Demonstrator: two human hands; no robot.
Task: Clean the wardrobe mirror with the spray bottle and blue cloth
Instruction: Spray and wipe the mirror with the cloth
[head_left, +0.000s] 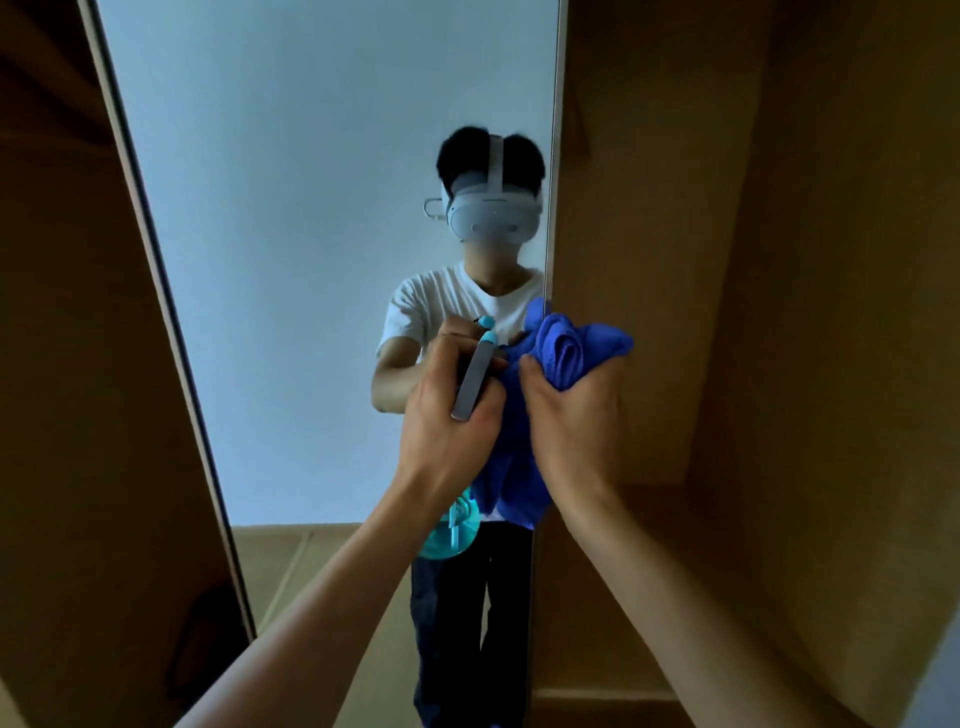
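The tall wardrobe mirror (291, 249) fills the middle of the view and reflects a person in a white shirt and a headset. My left hand (447, 421) grips the spray bottle (475, 382) by its grey head, the teal nozzle tip pointing at the glass; the bottle's teal body (449, 535) hangs below my wrist. My right hand (576, 421) is closed on the bunched blue cloth (566, 348), held right next to the bottle near the mirror's right edge. Part of the cloth hangs down between my hands.
Brown wooden wardrobe panels (701, 260) stand to the right of the mirror, and a dark wooden panel (78, 364) lies to the left. The mirror's thin frame edge (545, 291) runs down beside the cloth.
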